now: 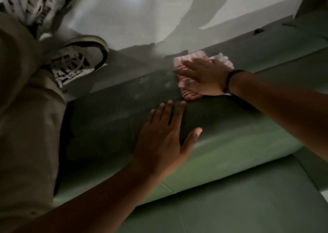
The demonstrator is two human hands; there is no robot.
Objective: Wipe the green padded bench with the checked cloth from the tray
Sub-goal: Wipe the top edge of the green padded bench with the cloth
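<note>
Now R hand (204, 76) flat on cloth (188, 90)

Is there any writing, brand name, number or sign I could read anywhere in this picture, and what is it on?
None can be read.
Shoe: dark and white patterning on the side, too blurred to tell whether it is lettering.
Cloth under the right hand: only a pink and white pattern, no text.
Bench, wristband and floor: no markings visible.
</note>
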